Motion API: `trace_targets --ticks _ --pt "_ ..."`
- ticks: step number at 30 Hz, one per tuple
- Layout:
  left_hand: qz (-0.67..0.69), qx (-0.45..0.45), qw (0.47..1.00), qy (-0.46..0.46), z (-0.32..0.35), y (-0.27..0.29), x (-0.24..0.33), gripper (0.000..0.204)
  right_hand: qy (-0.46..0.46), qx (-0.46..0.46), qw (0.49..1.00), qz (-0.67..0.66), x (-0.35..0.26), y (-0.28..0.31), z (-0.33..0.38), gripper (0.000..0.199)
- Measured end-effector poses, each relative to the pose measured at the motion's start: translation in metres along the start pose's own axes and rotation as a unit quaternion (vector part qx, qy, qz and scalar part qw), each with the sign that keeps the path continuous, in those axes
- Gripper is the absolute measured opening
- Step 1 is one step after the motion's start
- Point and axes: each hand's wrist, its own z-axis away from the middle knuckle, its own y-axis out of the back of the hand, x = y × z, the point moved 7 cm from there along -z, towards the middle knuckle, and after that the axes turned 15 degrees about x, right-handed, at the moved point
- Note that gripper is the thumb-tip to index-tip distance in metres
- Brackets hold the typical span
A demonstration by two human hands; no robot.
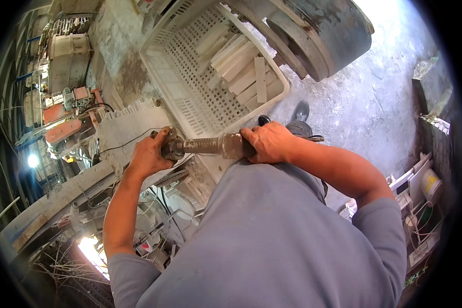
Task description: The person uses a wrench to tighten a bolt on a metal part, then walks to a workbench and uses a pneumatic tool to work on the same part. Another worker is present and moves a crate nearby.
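Note:
A dust-caked power tool that looks like an angle grinder (205, 146) lies crosswise in front of my body, held in both hands. My left hand (150, 155) grips its round head, with the thumb on top and the fingers partly hidden behind. Around the thick rear end of the body my right hand (269, 142) is closed. A dark cord (315, 138) shows just past the right hand. Beyond the tool stands a pale plastic crate (165, 64), holding several whitish flat strips (236, 59).
A dusty workbench (131, 128) runs along the left, with a red-orange machine (64, 131) farther off. Tangled wires and odds and ends fill the lower left. A large drum-like container (323, 38) stands far right of the crate. One dark boot (302, 110) is on the pale floor.

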Motion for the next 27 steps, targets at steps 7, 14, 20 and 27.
trace_targets --ticks 7,14,20,27 --pt "0.016 0.039 0.999 -0.005 0.004 0.015 -0.009 0.083 0.001 -0.007 1.000 0.014 0.002 0.015 0.003 0.059" --pt "0.168 0.062 0.982 0.063 0.016 0.010 -0.041 0.092 -0.018 0.051 0.998 -0.038 0.007 0.019 0.010 0.053" --pt "0.368 0.037 0.923 0.104 0.023 -0.002 -0.052 0.098 -0.011 0.095 0.994 -0.060 0.008 0.020 0.015 0.051" --pt "0.396 0.008 0.908 0.138 0.025 -0.005 -0.052 0.105 0.006 0.095 0.994 -0.045 0.006 0.021 0.015 0.052"
